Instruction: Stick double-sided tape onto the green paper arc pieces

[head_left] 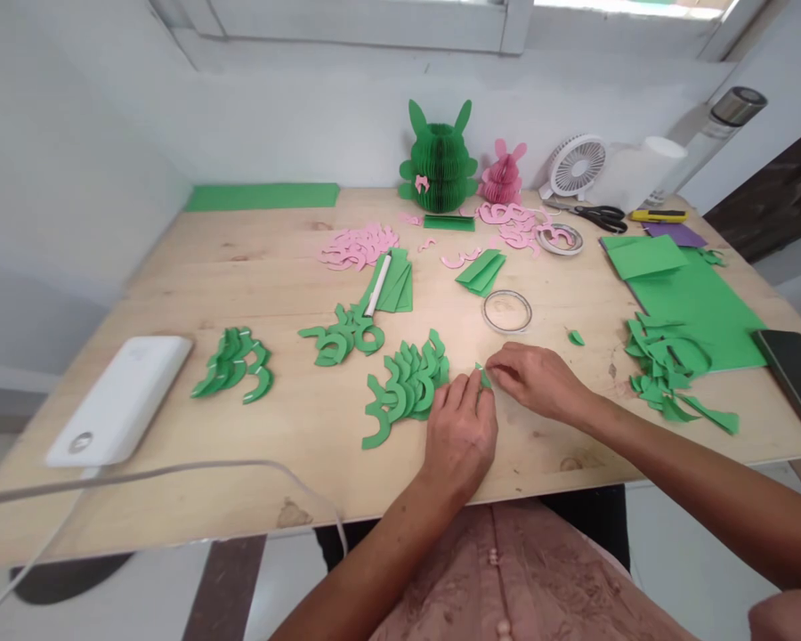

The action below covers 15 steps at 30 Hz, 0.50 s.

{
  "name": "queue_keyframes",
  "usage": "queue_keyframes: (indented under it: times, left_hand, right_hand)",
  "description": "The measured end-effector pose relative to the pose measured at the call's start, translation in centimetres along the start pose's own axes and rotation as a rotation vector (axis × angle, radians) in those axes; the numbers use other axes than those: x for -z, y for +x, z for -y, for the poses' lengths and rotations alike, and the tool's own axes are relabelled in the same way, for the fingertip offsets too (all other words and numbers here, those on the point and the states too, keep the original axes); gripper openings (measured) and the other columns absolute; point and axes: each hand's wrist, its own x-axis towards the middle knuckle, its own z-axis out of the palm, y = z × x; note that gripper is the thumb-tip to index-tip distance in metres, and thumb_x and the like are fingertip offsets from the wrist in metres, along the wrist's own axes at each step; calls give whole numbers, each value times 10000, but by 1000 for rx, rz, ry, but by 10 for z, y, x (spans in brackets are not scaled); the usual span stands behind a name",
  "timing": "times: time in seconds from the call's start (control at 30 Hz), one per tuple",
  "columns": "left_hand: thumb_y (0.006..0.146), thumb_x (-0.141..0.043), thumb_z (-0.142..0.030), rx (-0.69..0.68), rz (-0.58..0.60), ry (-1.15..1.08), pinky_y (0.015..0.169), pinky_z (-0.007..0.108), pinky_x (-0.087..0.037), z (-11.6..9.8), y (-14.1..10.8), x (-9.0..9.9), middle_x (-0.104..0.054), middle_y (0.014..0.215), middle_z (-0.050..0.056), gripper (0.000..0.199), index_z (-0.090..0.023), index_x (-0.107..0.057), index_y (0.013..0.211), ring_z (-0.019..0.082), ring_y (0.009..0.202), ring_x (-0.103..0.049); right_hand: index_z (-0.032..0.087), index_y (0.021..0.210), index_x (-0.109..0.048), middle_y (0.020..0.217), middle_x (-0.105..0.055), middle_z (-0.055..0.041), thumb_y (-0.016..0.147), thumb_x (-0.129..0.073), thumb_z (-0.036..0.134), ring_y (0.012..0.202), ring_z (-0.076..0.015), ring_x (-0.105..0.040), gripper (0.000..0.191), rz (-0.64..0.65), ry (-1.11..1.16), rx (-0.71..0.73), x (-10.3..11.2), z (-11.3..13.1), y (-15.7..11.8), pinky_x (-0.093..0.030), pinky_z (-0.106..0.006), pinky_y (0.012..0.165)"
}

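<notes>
Between my two hands a small green paper piece (483, 376) shows, mostly covered by fingers. My left hand (463, 434) rests on the table with its fingers bent together, holding the piece down. From the other side my right hand (538, 378) pinches at the piece's edge with thumb and forefinger. Touching the left hand's far side lies a pile of wavy green paper cutouts (404, 383). Just beyond the right hand sits a thin roll of tape (507, 312). A small green scrap (576, 337) lies to its right.
Further left are more green cutouts (343, 336), strips with white tape (237, 363) and a white power bank (120, 401). Pink cutouts (360, 247), a green paper figure (440, 165) and scissors (601, 216) stand or lie behind. Green offcuts (671, 361) and a phone (797, 378) lie right.
</notes>
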Motion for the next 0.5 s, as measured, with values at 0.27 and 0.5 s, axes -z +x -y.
queue_keyframes:
  times: [0.27, 0.5]
  left_hand:
    - [839, -530, -136, -16, -13, -17, 803, 389, -454, 2, 0, 2, -670, 1052, 114, 110, -131, -621, 902, 247, 972, -581]
    - [837, -528, -122, -23, -19, -1, 783, 381, -452, 1, 0, 2, -675, 1031, 106, 114, -133, -625, 894, 239, 963, -585]
  right_hand:
    - [177, 1001, -647, 893, -621, -71, 920, -399, 221, 857, -170, -573, 264, -65, -38, 92, -8, 0, -16, -401, -259, 721]
    - [169, 1006, -632, 941, -624, -90, 923, -409, 198, 913, -194, -555, 240, -185, -121, 173, -16, 0, -21, -418, -292, 784]
